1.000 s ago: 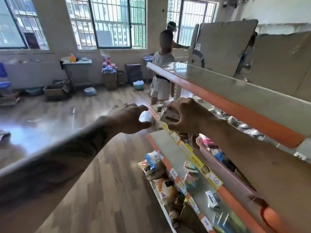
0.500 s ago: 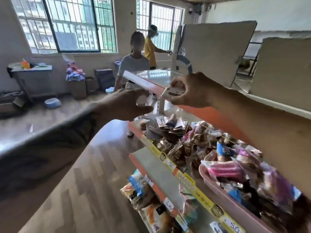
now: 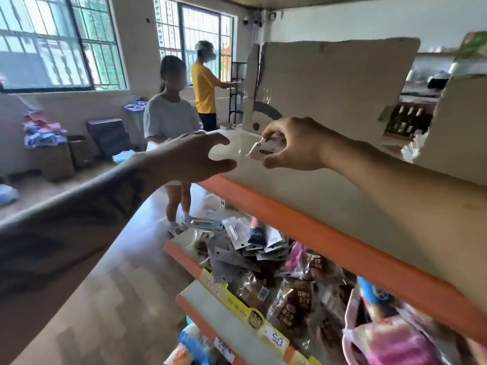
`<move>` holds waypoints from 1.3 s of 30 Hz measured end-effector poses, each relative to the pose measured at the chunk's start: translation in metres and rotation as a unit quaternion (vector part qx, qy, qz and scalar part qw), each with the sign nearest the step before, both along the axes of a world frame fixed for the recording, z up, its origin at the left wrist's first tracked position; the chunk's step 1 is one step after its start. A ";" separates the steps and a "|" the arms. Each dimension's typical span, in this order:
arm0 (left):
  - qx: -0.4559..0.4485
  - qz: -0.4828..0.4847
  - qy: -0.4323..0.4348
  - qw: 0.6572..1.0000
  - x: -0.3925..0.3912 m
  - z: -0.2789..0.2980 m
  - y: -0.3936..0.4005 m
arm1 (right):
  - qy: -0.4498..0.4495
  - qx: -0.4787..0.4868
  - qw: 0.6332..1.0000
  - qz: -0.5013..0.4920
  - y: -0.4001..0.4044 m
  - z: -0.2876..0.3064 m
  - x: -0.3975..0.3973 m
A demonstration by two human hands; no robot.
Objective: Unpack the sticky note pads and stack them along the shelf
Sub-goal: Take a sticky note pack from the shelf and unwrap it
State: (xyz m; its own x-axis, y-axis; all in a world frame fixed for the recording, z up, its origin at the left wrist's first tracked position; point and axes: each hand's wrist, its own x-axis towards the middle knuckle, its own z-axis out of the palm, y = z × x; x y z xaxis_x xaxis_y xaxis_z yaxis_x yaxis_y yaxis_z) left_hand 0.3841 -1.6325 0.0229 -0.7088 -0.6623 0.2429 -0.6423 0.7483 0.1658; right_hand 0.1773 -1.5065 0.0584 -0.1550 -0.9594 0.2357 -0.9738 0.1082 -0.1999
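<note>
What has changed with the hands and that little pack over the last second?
Both hands rose from the lower shelves to the top shelf. The right hand kept gripping the small pack; the left hand stayed beside it, fingers curled, apparently holding nothing.
</note>
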 end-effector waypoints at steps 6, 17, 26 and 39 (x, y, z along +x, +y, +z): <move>-0.007 -0.130 -0.048 0.990 -0.063 0.003 -0.074 | -0.061 0.008 0.995 -0.082 -0.028 -0.014 -0.031; 0.066 -0.372 -0.045 0.925 -0.139 -0.001 -0.210 | -0.156 -0.020 0.962 -0.221 -0.108 -0.023 -0.019; 0.120 -0.491 -0.038 0.862 -0.144 -0.012 -0.238 | -0.231 -0.041 0.933 -0.273 -0.158 -0.042 -0.007; 0.155 -0.500 -0.031 0.851 -0.137 -0.033 -0.248 | -0.236 -0.026 0.933 -0.271 -0.135 -0.064 -0.015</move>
